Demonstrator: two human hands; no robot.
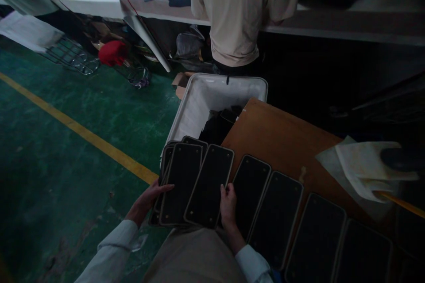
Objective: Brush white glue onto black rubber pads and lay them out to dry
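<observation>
My left hand (157,194) grips a small stack of black rectangular panels (182,181) by its left side, thumb on top and fingers underneath. Each panel has a pale edging and small studs at the corners. In my right hand (228,205) is another such black panel (210,185), pinched at its right edge and overlapping the stack. More panels of the same kind lie in a slanting row on the brown board to the right, among them one panel (252,185) close beside my right hand and another (277,216) past it.
A white plastic bin (189,106) with dark pieces inside stands ahead, partly under the brown board (275,130). A white plastic container (361,168) with a brush-like handle sits at right. Ahead, a person in a beige shirt (237,13) stands at a long table (159,9). A red-topped stool (114,53) is at left.
</observation>
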